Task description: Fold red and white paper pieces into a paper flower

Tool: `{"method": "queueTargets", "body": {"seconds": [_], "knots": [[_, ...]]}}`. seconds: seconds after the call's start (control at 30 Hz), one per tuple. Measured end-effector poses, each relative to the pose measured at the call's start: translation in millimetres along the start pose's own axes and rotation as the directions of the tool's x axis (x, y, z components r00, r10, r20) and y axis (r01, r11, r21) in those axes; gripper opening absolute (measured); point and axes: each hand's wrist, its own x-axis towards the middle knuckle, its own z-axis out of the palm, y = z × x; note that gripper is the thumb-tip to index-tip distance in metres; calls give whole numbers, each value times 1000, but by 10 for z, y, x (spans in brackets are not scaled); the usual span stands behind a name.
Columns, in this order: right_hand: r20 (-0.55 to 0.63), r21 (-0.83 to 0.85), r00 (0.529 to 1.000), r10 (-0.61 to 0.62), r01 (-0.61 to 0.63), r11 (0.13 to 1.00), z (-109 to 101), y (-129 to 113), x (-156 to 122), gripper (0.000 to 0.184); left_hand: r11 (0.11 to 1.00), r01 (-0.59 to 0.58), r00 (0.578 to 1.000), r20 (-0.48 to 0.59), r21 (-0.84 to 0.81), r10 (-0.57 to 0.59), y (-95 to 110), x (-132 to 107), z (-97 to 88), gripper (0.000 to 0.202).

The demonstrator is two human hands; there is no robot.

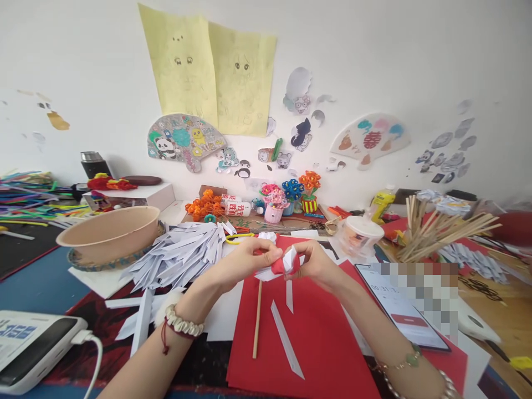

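Observation:
Both of my hands meet above a red paper sheet [324,338] in the middle of the table. My left hand [245,259] and my right hand [313,263] pinch a small folded piece of red and white paper [286,263] between their fingertips. A thin wooden stick [257,318] runs down from under the piece onto the red sheet. Two folded white paper strips [286,339] lie on the sheet just below my hands. A heap of folded white paper pieces [183,252] lies to the left of my left hand.
A tan bowl [108,231] stands at the left, a white device with a cable [35,343] at the near left. A phone [401,313] lies right of the red sheet. Wooden sticks [440,233], a clear lidded container [359,234], paper flower pots [291,199] and pipe cleaners [29,194] stand further back.

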Motion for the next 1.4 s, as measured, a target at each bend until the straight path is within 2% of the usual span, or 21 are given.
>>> {"method": "queueTargets", "body": {"seconds": [0.13,0.2,0.27,0.33,0.4,0.47,0.53,0.6,0.7,0.9,1.0,1.13,1.2,1.4], "knots": [[-25,93,1000,-10,12,996,-3,46,15,28,998,-65,993,-102,-17,63,39,-14,-38,38],[-36,128,999,-12,17,992,-7,62,23,31,992,-122,973,-194,34,127,56,-20,-52,30],[-49,156,999,-15,23,987,-4,70,26,33,956,-221,916,-296,192,271,67,-29,-51,21],[-68,181,997,-22,34,983,3,75,25,33,860,-314,820,-342,402,459,68,-39,-42,14],[-85,201,996,-24,41,979,11,78,21,31,740,-359,732,-320,569,601,60,-44,-33,12],[-95,218,995,-16,37,975,15,78,17,31,645,-357,691,-273,676,669,52,-41,-32,12],[-95,230,995,-1,23,973,11,73,14,34,603,-339,707,-227,722,669,50,-32,-37,11],[-87,238,996,16,5,971,2,67,15,37,621,-320,757,-201,715,622,57,-20,-45,10],[-69,238,997,44,-26,971,-15,64,20,40,692,-305,831,-172,654,528,69,-13,-56,11],[-82,234,995,56,-36,972,-21,90,22,41,850,-196,899,-257,489,355,40,-32,-63,16],[-97,228,994,41,-18,974,-8,91,22,40,856,-180,904,-261,486,338,31,-31,-43,16],[-122,214,992,16,10,977,9,80,21,39,797,-242,875,-231,553,426,34,-16,-16,12],[-135,207,991,3,25,978,13,79,21,37,773,-237,869,-228,589,440,32,-12,-15,13],[-154,181,988,-31,59,982,13,90,25,33,753,-190,881,-229,631,414,2,5,-34,17]]}}
